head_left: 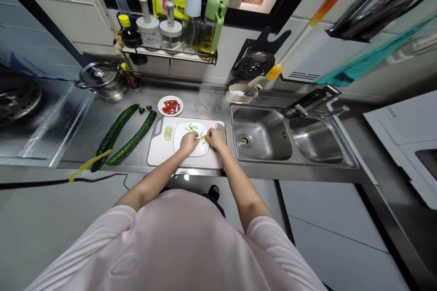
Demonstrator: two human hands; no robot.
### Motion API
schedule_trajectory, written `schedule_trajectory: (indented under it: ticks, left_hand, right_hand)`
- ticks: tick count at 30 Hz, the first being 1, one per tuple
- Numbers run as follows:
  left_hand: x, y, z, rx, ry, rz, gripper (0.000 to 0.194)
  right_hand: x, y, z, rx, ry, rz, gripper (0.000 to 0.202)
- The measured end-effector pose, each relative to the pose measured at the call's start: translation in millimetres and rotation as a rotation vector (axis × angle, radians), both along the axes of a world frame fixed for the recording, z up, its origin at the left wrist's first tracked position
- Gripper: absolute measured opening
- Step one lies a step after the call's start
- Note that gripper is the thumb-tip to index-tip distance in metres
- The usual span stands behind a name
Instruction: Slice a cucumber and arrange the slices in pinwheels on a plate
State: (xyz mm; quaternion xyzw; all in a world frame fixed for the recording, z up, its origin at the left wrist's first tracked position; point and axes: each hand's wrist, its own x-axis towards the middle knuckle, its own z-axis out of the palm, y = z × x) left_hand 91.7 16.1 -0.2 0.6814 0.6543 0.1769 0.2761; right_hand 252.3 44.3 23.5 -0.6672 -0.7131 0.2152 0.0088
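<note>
A white square plate [197, 150] lies on a pale cutting board [159, 157], with thin cucumber slices [191, 127] fanned out near its far edge. More slices [203, 137] sit at its right side, between my two hands. My left hand [189, 142] is over the plate, its fingers pinched at the left of these slices. From the right, my right hand [215, 139] pinches at the same slices; its fingertips partly hide them. A short row of overlapping cucumber slices [168, 133] rests on the board, left of the plate.
Two long cucumbers [118, 129] and a small white dish of chopped red pieces [170, 106] are on the steel counter. A lidded pot [102, 81] stands at the back left. The double sink [262, 134] is to the right. A shelf of bottles [170, 52] hangs above the counter.
</note>
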Motion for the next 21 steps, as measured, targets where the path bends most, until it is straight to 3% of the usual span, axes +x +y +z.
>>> schedule_trajectory:
  ticks: [7,21]
  left_hand:
    - [-1.3,-7.9,-2.1,0.150,0.066,-0.135,0.027]
    - [-0.7,-11.6,-9.2,0.161,0.124,-0.229,0.029]
  right_hand:
    - [9.2,-0.9,2.4,0.016,-0.003,-0.008,0.020]
    - [11.8,-2.8,1.6,0.023,-0.064,0.063,0.019]
